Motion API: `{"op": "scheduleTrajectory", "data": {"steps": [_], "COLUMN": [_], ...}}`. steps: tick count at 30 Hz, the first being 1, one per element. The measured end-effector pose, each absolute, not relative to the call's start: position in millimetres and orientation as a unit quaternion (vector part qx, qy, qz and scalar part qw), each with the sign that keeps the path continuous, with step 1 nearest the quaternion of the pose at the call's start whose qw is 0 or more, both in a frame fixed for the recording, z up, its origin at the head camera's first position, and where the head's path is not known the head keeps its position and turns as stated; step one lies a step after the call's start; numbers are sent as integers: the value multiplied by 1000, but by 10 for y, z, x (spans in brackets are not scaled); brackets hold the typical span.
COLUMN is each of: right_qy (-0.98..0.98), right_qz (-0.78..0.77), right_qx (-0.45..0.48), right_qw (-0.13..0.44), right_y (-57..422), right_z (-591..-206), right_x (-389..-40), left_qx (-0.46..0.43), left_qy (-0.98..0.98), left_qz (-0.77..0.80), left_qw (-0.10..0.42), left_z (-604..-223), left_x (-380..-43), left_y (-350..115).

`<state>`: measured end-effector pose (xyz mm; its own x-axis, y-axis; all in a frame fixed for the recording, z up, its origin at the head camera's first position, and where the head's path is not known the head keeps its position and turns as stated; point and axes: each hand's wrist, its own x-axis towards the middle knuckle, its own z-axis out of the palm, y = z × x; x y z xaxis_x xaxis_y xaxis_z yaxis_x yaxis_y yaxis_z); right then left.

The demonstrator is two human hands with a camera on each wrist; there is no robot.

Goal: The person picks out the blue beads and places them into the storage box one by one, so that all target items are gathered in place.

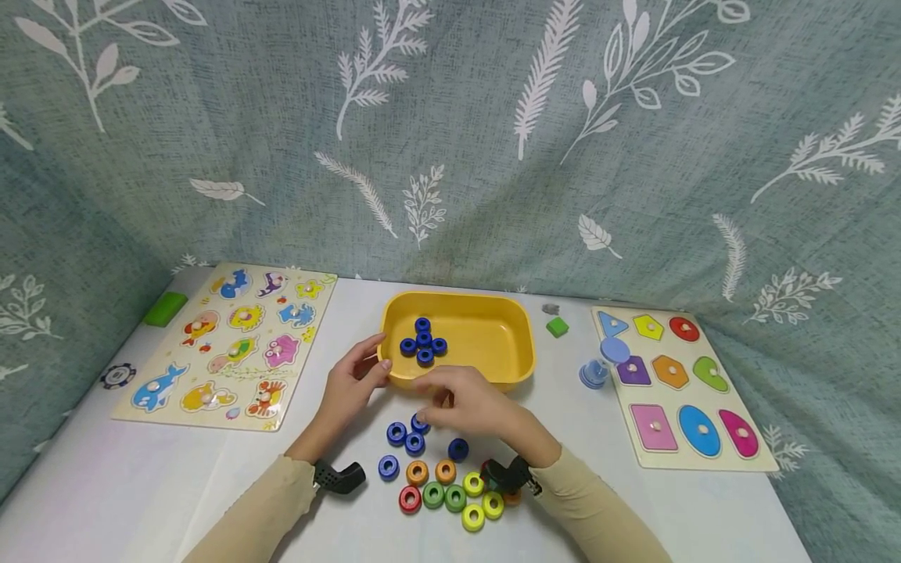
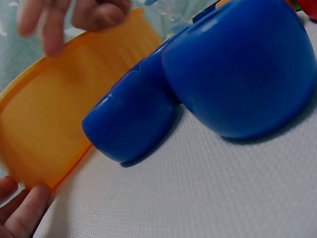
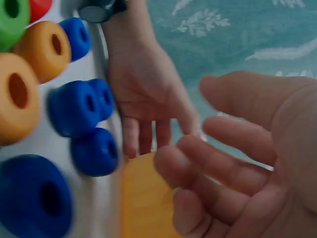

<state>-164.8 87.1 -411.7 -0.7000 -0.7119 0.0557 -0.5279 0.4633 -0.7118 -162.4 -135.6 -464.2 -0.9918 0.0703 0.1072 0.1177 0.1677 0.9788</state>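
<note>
A yellow plastic tray (image 1: 486, 344) holds several blue rings (image 1: 424, 338) grouped in its left part. My left hand (image 1: 355, 375) holds the tray's left edge, its thumb at the rim. Over the tray's front rim hovers my right hand (image 1: 468, 399), fingers loosely bent and nothing between them in the right wrist view. Below it on the table lie more blue rings (image 1: 414, 444), one partly covered by the right hand in the head view. Two blue rings (image 2: 237, 69) loom large in the left wrist view.
Nearer me lie orange rings (image 1: 418, 472), green rings (image 1: 433, 495), yellow rings (image 1: 473, 518) and a red ring (image 1: 410, 500). An animal puzzle board (image 1: 232, 375) is left, a shape puzzle board (image 1: 676, 391) right. Beside the latter stands a blue translucent object (image 1: 594, 374); a green block (image 1: 557, 327) lies behind.
</note>
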Motion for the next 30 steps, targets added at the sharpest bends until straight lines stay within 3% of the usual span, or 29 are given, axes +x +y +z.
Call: {"op": "scheduleTrajectory", "data": {"steps": [3, 6, 30], "right_qy": [854, 868, 876], "right_qz": [-331, -289, -279], "right_qx": [-364, -361, -344], "right_qw": [171, 181, 191], "right_y": [860, 851, 823], "right_z": [-4215, -4325, -4530], "right_x": [-1594, -1579, -1559], "left_qx": [-62, -63, -55], "left_qy": [-761, -758, -763], "left_qz": [-645, -649, -644], "left_qw": [19, 18, 12], "left_z": [-4650, -4658, -4622], "left_x": [-1621, -1618, -1621], "left_y": [-1351, -1346, -1353]}}
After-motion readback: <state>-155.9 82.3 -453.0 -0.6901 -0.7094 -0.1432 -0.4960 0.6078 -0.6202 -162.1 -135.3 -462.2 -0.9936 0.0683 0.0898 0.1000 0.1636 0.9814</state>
